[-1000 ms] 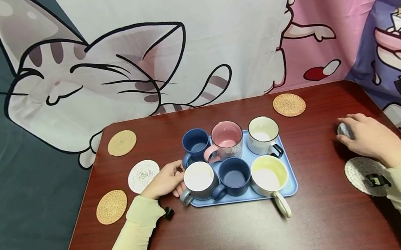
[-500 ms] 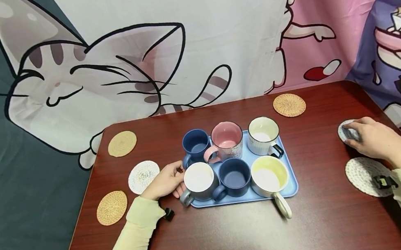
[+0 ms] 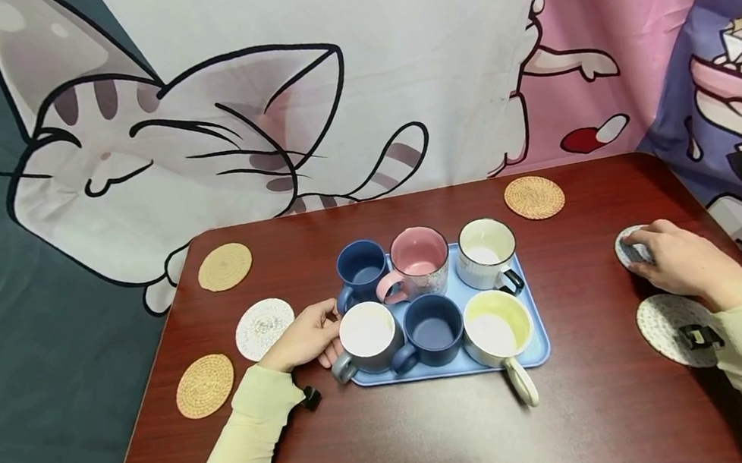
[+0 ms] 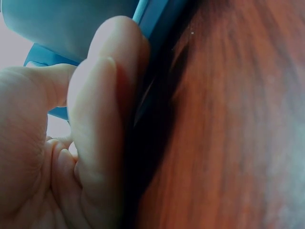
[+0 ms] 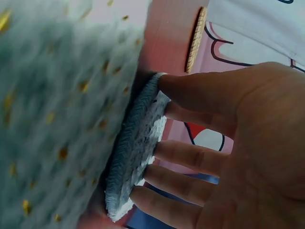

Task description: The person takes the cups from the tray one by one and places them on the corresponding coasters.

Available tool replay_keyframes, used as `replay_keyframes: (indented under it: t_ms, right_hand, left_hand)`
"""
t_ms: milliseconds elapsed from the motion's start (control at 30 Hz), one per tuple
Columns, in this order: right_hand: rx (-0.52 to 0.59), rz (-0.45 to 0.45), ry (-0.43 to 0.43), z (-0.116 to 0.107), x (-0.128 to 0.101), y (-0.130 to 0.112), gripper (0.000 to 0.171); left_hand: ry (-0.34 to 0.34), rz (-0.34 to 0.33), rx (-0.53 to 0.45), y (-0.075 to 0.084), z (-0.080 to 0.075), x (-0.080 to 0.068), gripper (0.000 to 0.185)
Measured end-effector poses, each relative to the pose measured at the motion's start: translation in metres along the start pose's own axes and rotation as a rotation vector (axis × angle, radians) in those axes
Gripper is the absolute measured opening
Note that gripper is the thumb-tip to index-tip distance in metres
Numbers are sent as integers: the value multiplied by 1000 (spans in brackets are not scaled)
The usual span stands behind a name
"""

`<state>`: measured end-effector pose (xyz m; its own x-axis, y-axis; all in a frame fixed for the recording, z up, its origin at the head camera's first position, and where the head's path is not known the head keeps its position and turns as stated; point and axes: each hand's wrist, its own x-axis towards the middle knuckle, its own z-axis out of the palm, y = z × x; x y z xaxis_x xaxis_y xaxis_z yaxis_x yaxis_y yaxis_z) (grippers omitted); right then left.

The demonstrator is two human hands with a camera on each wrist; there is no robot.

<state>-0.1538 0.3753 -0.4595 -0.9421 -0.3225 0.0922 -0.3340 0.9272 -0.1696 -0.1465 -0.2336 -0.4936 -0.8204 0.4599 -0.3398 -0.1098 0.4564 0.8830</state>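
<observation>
1. Centrally, a dark red bench (image 3: 436, 438) carries a blue tray (image 3: 539, 334) of six mugs, ringed by scattered round coasters.
2. On the tray's near-left corner stands a white-lined grey mug (image 3: 365, 335); the left hand (image 3: 304, 337) rests against it, fingers curled at the tray's edge. Whether they grasp the rim or merely press it cannot be told, even from the left wrist view.
3. Near the bench's right edge, the right hand (image 3: 680, 263) covers a small speckled coaster (image 3: 626, 250), fingertips (image 5: 162, 86) spread along its rim (image 5: 136, 152) and touching it, the coaster tipped up slightly under them rather than pinched from both sides.
4. Just nearer the person lies a second speckled coaster (image 3: 662, 317), partly under the sleeve.
5. Judged from this, the step goes best if the right fingers keep even pressure across the rim, slide or lift the coaster clear of its neighbour, and set it down flat; meanwhile the left hand should steady the tray so the crowded mugs do not knock together.
</observation>
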Motion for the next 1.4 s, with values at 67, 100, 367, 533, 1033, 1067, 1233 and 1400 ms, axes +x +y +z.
replay_keyframes:
  t_ms: [67,100,367,533,1033,1067,1233,1400]
  right_hand:
    - [6,-17,7,1,1,-3,44]
    - [9,-26,11,2,2,-5,44]
    - [26,-109,40,8,17,-29,43]
    - [32,-176,82,10,25,-46,42]
    - [75,-198,16,18,52,-95,38]
    - [76,-209,23,19,53,-96,37]
    - [82,-236,45,23,56,-100,36]
    - [91,-229,52,25,55,-99,37]
  left_hand:
    - [-8,-1,-4,0,1,1,22]
    - [-11,-1,-6,0,1,1,22]
    - [-1,-2,-5,0,0,0,23]
    - [-3,1,2,-1,-1,0,23]
    - [1,-3,6,0,0,0,22]
    - [2,-4,7,0,0,0,22]
    - [0,-8,6,0,0,0,21]
    - [-2,-7,4,1,0,0,21]
